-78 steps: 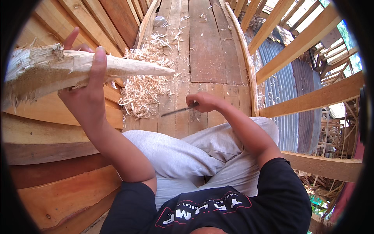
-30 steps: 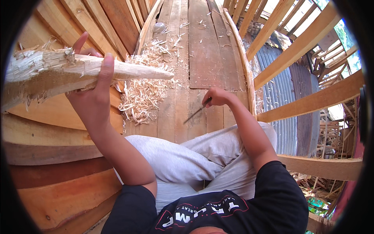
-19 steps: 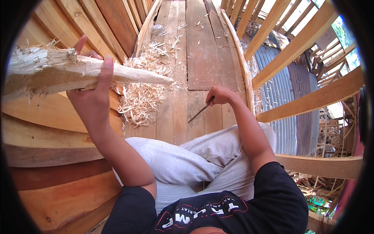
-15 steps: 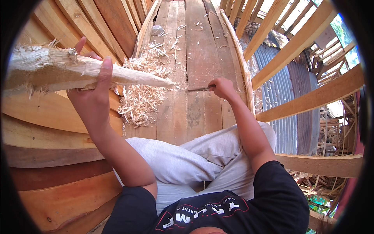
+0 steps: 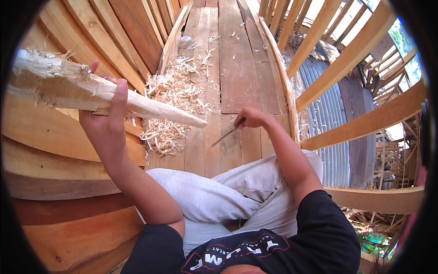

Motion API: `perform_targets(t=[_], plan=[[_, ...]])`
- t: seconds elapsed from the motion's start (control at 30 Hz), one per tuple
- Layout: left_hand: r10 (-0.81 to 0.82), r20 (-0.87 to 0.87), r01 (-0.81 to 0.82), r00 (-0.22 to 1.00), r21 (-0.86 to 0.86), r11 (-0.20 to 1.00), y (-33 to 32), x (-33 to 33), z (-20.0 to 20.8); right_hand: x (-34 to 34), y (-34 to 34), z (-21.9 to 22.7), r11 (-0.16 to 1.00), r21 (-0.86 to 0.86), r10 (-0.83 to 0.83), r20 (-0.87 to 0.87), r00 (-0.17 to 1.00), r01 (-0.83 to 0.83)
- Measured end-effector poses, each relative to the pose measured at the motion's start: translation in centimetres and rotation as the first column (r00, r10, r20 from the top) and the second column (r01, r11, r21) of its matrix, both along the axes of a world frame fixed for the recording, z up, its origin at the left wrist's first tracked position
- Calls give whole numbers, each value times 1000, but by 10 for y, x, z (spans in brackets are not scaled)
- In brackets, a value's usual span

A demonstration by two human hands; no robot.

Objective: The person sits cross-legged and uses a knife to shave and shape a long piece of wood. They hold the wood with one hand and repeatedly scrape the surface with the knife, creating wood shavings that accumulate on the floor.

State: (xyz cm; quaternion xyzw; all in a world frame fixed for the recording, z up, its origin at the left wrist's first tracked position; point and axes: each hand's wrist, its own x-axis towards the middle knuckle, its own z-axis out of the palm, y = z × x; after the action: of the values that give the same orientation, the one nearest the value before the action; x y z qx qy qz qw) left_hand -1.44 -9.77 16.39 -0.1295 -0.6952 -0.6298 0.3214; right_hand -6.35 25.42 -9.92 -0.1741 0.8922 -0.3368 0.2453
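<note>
Tapered wood piece [image 5: 98,93] at left, rough end far left, narrow end pointing right and slightly near, over the floorboards [image 5: 242,68]. Left hand [image 5: 106,122] grasps it mid-length, thumb across its upper face. Curled shavings [image 5: 171,86] lie beyond the narrow half. Right of the tip and apart from it, thin-bladed knife [image 5: 226,135], blade angled left and near; right hand [image 5: 251,118] clenched around its handle. Wooden rail [image 5: 365,123] farther right.

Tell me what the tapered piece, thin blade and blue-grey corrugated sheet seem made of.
Tapered piece: raw, unfinished wood, with splintered fibres. Thin blade: probably metal, dull finish, dark grey and straight. Corrugated sheet: likely weathered metal, by its dull ridges.
</note>
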Motion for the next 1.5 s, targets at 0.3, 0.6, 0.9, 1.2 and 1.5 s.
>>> perform_targets(t=[0.3,0.6,0.9,1.2,1.5], plan=[[1,39,-1,999,1,1000,1,-2,-1,-10,5,13,995,80,-53,-109,993,62],[-29,67,31,997,-39,999,8,-4,-4,-13,9,33,924,315,-126,-284,951,217],[-175,89,179,980,-32,983,28,-20,-24,9,-11,64,890,-39,-449,97,888,454],[-57,162,77,985,-120,990,65,-31,-47,57,-58,87,804,-323,-480,145,865,500],[-567,-44,517,822,475,712,72,-31,-60,68,-92,46,752,-352,-510,226,830,558]])
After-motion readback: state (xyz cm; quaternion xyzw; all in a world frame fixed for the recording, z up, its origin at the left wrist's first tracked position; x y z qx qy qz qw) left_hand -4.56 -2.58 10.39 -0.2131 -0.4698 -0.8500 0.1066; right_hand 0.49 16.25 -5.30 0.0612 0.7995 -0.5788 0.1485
